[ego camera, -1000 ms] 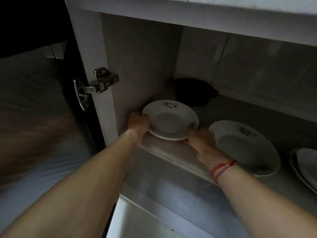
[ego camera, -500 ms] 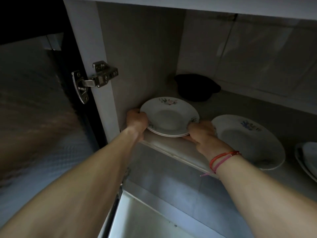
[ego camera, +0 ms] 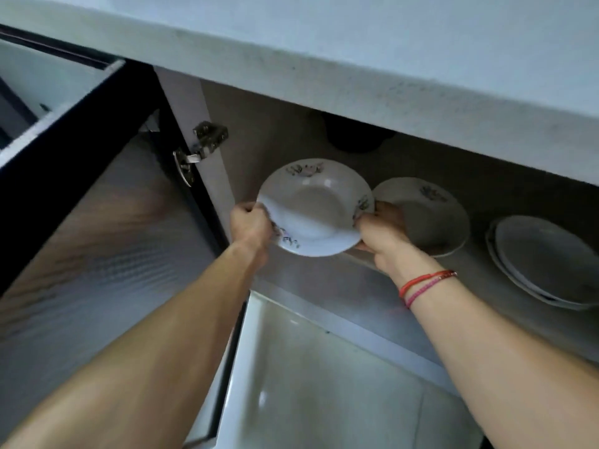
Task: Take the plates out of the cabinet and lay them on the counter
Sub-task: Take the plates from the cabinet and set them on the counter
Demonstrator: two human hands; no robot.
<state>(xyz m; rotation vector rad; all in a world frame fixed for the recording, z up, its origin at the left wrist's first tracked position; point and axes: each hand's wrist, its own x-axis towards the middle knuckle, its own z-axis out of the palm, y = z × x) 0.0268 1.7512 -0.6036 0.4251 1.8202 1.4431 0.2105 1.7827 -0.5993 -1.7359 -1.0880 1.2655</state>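
A white plate with small flower prints is lifted and tilted at the front edge of the cabinet shelf. My left hand grips its left rim and my right hand grips its right rim. Whether a second plate lies under it I cannot tell. Behind my right hand another flowered plate rests on the shelf. Farther right sits a stack of white plates. The pale counter edge runs across the top of the view.
The cabinet door stands open to the left on a metal hinge. A dark object sits at the back of the shelf. An open drawer juts out at upper left. Pale floor tiles lie below.
Both hands have raised the plate off the shelf and drawn it toward me, tilting it. My view has pulled back and up, so the counter edge now shows.
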